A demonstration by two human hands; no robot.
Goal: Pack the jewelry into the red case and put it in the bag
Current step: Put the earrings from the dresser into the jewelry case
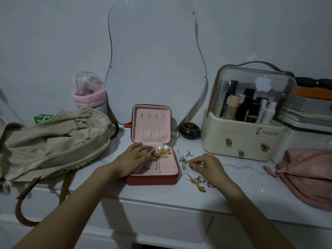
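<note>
White tabletop (161,196): your left hand (136,159) rests flat in the open red case (152,180); your right hand (206,163) pinches loose jewelry (186,163) beside it. Next, lift that piece into a compartment; bag (53,141) waits left.

red case (152,180) open, centre | jewelry (195,182) loose right | bag (53,141) left

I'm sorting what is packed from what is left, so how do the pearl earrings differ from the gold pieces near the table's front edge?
The pearl earrings are white, round and sit side by side inside the open red case. The gold pieces are yellow, irregular and tangled with small coloured rings, lying loose on the table outside the case. Neither hand touches either group.
</note>
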